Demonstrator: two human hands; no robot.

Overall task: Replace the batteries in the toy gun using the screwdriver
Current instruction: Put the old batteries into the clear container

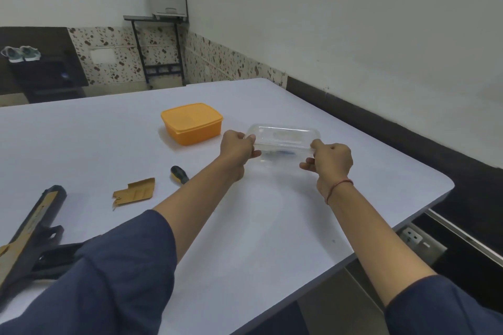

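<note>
A clear plastic box (283, 141) with a lid stands on the white table (109, 144), with small dark and blue items faintly visible inside. My left hand (238, 148) grips its left end and my right hand (330, 162) grips its right end. The black and tan toy gun (32, 234) lies at the table's left, partly under my left sleeve. Its tan battery cover (134, 191) rests loose beside it. The screwdriver's black and yellow handle (179, 174) shows just left of my left forearm, its shaft hidden.
A closed orange plastic box (192, 122) sits behind and left of the clear one. The table's rounded right corner (446, 185) is near my right hand, with a dark gap and metal fittings beyond. A folding stand is by the far wall.
</note>
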